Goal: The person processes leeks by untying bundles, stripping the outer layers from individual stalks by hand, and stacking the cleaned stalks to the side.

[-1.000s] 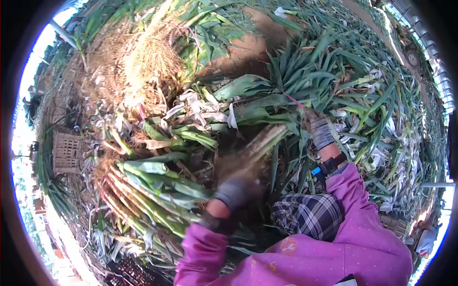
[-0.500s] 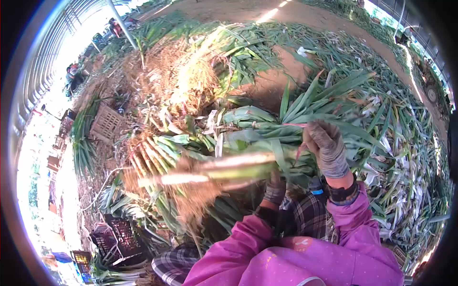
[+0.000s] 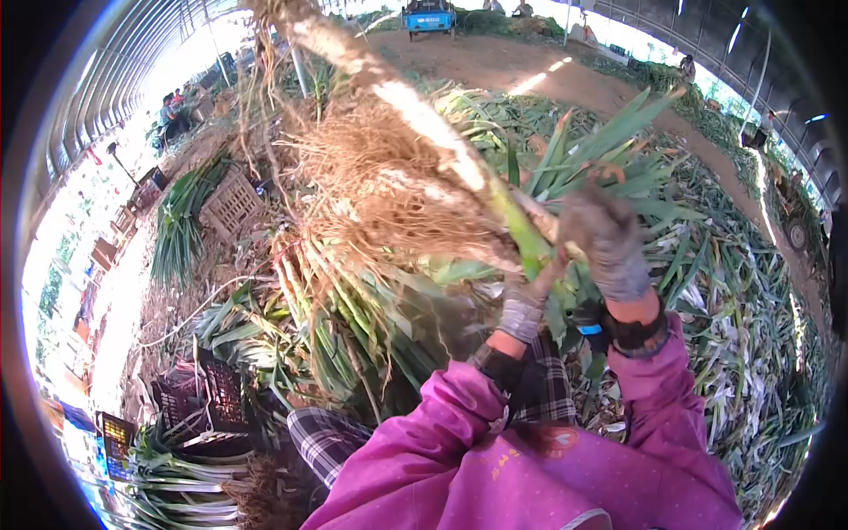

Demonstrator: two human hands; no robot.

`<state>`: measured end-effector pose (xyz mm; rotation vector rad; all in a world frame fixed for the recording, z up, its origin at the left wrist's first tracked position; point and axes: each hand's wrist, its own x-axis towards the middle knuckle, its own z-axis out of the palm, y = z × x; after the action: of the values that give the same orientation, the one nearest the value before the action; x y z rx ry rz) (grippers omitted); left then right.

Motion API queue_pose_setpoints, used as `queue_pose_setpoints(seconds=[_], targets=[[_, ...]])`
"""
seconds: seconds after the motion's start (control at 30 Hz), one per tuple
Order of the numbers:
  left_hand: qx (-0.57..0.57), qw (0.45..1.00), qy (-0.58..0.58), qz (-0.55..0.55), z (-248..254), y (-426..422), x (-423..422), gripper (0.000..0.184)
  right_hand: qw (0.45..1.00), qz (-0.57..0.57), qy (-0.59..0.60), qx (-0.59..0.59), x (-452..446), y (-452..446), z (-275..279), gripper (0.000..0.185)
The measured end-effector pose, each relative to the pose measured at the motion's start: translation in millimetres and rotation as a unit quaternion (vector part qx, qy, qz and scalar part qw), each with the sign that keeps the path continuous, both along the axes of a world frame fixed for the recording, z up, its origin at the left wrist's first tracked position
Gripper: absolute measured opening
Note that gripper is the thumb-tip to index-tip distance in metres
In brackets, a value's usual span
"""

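Note:
Long leeks [image 3: 424, 124], with pale stalks and shaggy brown roots [image 3: 380, 194], slant up to the left across the middle of the view. My left hand [image 3: 527, 296], in a grey glove, is closed around the lower stalks. My right hand [image 3: 605, 231], gloved too and smeared by motion, grips them just above, where the green leaves [image 3: 609, 146] fan out to the right. Below the held leeks, a row of other leeks [image 3: 331, 291] lies with its roots toward the upper left.
Cut leaves [image 3: 742, 327] cover the ground at right. At left are a tan plastic crate [image 3: 231, 205], a green leek bundle [image 3: 185, 221] and dark crates [image 3: 221, 393]. More leeks [image 3: 177, 486] lie at lower left. A blue vehicle [image 3: 429, 18] stands far back, with people in the distance.
The held leeks have swung from nearly level to a steep slant, root ends rising up and left. My left hand has come up from beneath the stalks into plain sight. The camera view has tilted upward.

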<state>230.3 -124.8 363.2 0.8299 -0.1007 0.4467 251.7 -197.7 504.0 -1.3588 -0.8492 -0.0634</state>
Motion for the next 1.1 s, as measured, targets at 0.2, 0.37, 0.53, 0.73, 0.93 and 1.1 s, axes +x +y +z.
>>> queue_pose_setpoints(seconds=[0.2,0.37,0.53,0.73,0.93,1.1], targets=[[0.079,0.986,0.023,0.145,-4.7,60.5,-22.8,0.030,0.983,-0.020,-0.116,-0.143,8.0,94.2,17.4,0.018],[-0.015,0.981,0.030,0.189,-27.3,74.5,-18.3,0.031,0.973,0.010,0.075,-0.220,19.0,134.2,-31.0,0.019],[-0.012,0.967,0.155,0.203,-101.7,68.8,-24.8,0.024,0.974,0.047,0.101,-0.196,19.8,118.1,-110.4,0.017],[-0.046,0.963,0.071,0.254,-149.1,103.5,-78.9,0.024,0.851,0.053,-0.046,-0.521,-15.8,40.7,-127.4,0.054],[-0.120,0.955,0.153,0.224,-135.5,134.2,-121.8,0.030,0.799,0.024,-0.097,-0.593,-26.8,22.3,-199.7,0.093],[-0.075,0.970,0.095,0.213,-131.4,152.6,-145.5,0.050,0.858,0.141,-0.164,-0.467,-64.8,87.4,-212.4,0.096]])
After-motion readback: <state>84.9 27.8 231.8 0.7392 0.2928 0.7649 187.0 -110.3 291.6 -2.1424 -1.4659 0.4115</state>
